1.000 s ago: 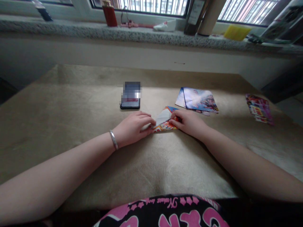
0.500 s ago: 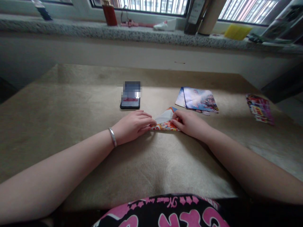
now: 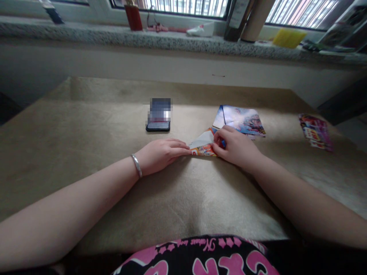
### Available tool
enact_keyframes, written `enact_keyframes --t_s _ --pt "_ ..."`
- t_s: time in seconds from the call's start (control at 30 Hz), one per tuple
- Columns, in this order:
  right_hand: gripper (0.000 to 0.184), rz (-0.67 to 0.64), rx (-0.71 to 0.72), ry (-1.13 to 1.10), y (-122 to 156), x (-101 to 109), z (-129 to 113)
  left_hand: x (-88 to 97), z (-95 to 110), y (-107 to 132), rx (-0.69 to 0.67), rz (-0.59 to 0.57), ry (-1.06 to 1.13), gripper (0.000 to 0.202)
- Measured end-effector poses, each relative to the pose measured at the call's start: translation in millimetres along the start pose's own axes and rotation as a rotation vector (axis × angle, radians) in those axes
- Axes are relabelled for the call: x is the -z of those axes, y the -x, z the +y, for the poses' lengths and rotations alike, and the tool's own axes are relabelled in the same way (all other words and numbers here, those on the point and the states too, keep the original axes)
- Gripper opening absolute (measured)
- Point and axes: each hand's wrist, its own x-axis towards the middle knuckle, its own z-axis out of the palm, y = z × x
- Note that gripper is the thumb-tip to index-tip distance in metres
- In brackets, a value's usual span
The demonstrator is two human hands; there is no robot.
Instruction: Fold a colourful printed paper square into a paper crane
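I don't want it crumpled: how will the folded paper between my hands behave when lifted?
The folded paper looks thin, so it's probably light and easily bent. Printed and pale sides both show, so the fold may spring open without your left hand and right hand there.

Paper (image 3: 204,142): one piece, folded, just right of frame centre. Visible outline roughly triangular, narrowing to the left, taller toward the right. Two faces showing: plain whitish-grey area across the upper middle; glossy printed band along the lower edge, mostly orange and red with some yellow and white. Orange and blue print also at the upper corner; small blue patch at the right. Lower edge near-horizontal in frame; upper edge slopes up to the right. Left tip and right end partly hidden; full shape and number of folds not determinable.
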Motion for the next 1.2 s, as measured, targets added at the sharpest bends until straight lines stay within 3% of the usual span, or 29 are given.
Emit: enact_keyframes --t_s 0.07,0.13,0.2,0.47,0.7,1.2 --pt "0.013 0.136 0.115 0.138 1.7 -0.4 -6.6 -0.5 0.2 -1.2 0.004 0.007 -0.004 0.031" --pt "0.016 0.162 0.261 0.171 2.5 -2.8 -13.0 -1.1 0.5 -2.6 0.000 0.013 -0.016 0.030" --pt "0.017 0.142 0.360 0.108 2.4 -7.2 -18.0 -1.5 0.6 -3.9 -0.014 0.017 -0.021 0.030" --pt "0.019 0.014 0.501 -0.071 -2.8 -22.5 -17.2 -1.1 -2.1 -1.9 -0.009 0.021 -0.005 0.028" --pt "0.021 -0.012 0.556 -0.193 -4.1 -22.6 -8.7 3.2 1.3 -0.3 -0.020 -0.016 -0.084 0.025" --pt "0.025 0.018 0.560 -0.090 -3.5 -19.9 -7.2 8.9 0.6 0.9 -0.088 -0.009 -0.107 0.025"
